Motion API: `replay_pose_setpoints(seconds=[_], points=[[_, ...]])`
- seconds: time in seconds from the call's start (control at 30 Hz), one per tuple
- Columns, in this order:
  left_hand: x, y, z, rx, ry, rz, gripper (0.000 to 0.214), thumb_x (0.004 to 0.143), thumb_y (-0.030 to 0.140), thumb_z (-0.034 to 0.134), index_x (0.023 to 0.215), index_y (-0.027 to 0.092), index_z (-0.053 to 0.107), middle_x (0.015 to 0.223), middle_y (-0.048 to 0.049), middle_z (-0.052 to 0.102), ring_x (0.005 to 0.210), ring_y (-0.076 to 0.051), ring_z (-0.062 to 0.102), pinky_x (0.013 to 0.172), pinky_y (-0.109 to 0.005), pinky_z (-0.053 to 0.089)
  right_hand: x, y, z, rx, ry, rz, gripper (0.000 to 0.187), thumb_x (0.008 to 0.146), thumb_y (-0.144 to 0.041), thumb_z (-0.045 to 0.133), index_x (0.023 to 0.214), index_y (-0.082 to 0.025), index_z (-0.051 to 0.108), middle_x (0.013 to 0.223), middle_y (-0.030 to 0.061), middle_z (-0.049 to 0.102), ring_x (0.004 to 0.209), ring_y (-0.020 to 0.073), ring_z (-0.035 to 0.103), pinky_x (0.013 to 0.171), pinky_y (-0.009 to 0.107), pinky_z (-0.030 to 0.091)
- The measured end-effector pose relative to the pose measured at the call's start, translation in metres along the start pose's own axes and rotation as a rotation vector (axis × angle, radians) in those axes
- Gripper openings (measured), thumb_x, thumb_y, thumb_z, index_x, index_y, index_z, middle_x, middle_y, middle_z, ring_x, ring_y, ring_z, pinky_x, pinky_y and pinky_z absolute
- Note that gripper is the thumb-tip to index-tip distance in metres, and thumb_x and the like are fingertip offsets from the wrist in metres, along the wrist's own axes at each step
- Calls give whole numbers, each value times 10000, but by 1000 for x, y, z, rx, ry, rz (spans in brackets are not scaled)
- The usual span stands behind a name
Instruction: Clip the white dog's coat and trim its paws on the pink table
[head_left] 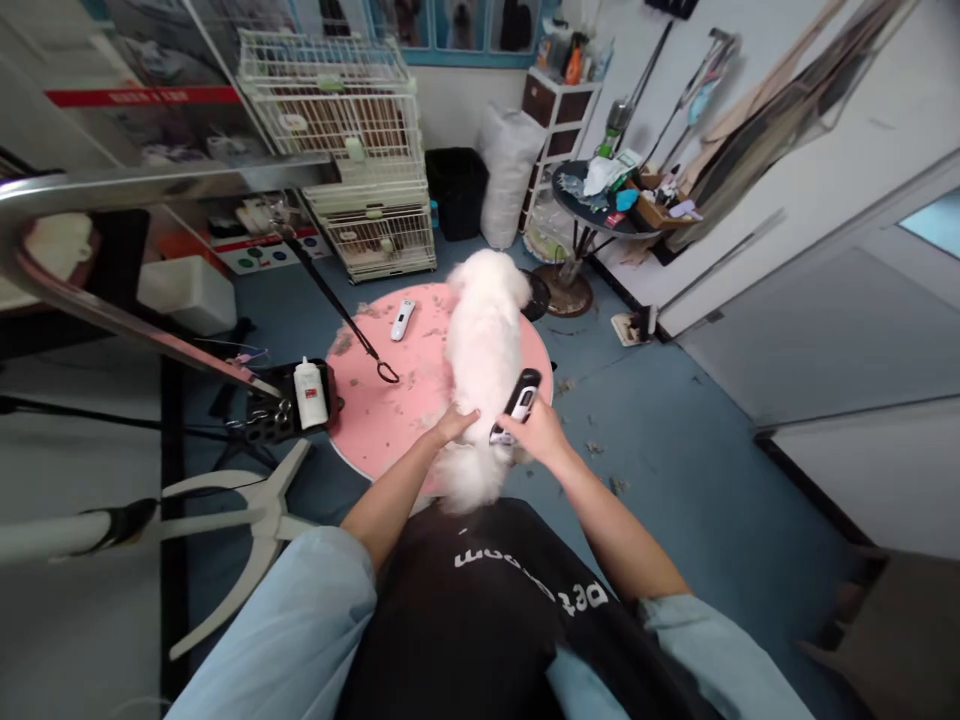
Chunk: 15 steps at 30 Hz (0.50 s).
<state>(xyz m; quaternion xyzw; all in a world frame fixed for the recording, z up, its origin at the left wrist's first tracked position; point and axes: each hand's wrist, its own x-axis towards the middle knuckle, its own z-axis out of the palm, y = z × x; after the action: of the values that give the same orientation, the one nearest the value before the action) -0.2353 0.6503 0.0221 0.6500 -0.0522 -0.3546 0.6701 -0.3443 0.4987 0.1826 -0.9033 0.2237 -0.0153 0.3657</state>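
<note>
A white, fluffy dog (486,335) stands on a round pink grooming table (360,410), its back end towards me and its head at the far side. My left hand (454,426) grips the left side of its rump, thumb across the back; the other fingers are mostly hidden. In my right hand (541,432) is a black and white hair clipper (520,400), its head down against the right side of the rump, just above the bushy tail (471,475). A second, white clipper (403,319) lies on the table left of the dog.
A grooming loop (387,372) hangs over the table from a metal arm (150,185). At the table's left edge a white bottle (310,393) sits in a black holder with scissors. Hair tufts lie on table and floor. Wire cages (360,150) and a cluttered side table (600,215) stand behind.
</note>
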Motion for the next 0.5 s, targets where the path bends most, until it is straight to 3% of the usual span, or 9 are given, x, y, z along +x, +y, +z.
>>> replay_pose_setpoints(seconds=[0.1, 0.27, 0.43, 0.5], points=[[-1, -3, 10, 4, 106, 21, 564, 680, 493, 761, 1063, 95, 645, 1041, -147, 720, 1073, -297, 642, 933, -392, 522, 10, -4, -7, 16, 132, 4, 425, 753, -475, 650, 1034, -179, 529, 921, 100, 705, 833, 242, 680, 680, 302, 488], [-4, -9, 15, 23, 216, 34, 498, 766, 463, 693, 1079, 81, 639, 1080, -161, 709, 1070, -297, 648, 951, -399, 508, 10, -16, -2, -193, -124, -121, 498, 712, -484, 709, 1063, -181, 527, 919, 112, 714, 849, 274, 689, 679, 314, 482], [-7, -11, 10, 52, 229, 37, 378, 799, 403, 667, 975, 68, 660, 884, -140, 728, 899, -272, 682, 836, -360, 531, 17, -38, 5, -262, 40, -126, 511, 787, -546, 624, 1115, -180, 487, 1003, 130, 704, 929, 278, 684, 725, 322, 489], [-7, -13, 7, 70, 218, 48, 331, 810, 389, 645, 902, 72, 663, 811, -116, 715, 832, -254, 675, 779, -340, 528, 15, -45, 12, -338, -24, -149, 487, 789, -535, 629, 1088, -172, 499, 983, 138, 706, 913, 283, 689, 724, 325, 488]])
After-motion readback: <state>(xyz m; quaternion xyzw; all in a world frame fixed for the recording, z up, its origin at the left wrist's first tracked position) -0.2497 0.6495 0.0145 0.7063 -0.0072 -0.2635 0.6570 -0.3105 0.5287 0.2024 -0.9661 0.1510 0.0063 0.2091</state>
